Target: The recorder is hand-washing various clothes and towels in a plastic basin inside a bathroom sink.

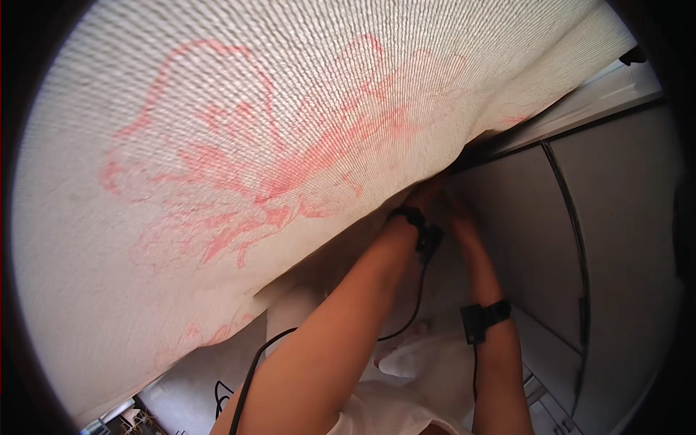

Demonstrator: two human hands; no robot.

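Observation:
A large cream ribbed cloth [290,130] with a pinkish-red flower print fills the upper left and hangs close before me. My left hand [428,190] reaches up to the cloth's lower edge, its fingers lost in shadow and partly behind the fabric. Just right of it is my right hand [461,214], beside a dark grey panel [500,210]. Both hands are dim, and I cannot make out whether they grip the cloth or anything else. Each wrist carries a black strapped device; the left strap [409,216] and the right strap [486,319] trail black cables.
Grey panels with a dark seam [569,196] stand along the right side. A pale ledge [602,98] runs above them. At the lower left, small cluttered items [130,420] lie near the floor. A black cable [250,377] loops past my left forearm.

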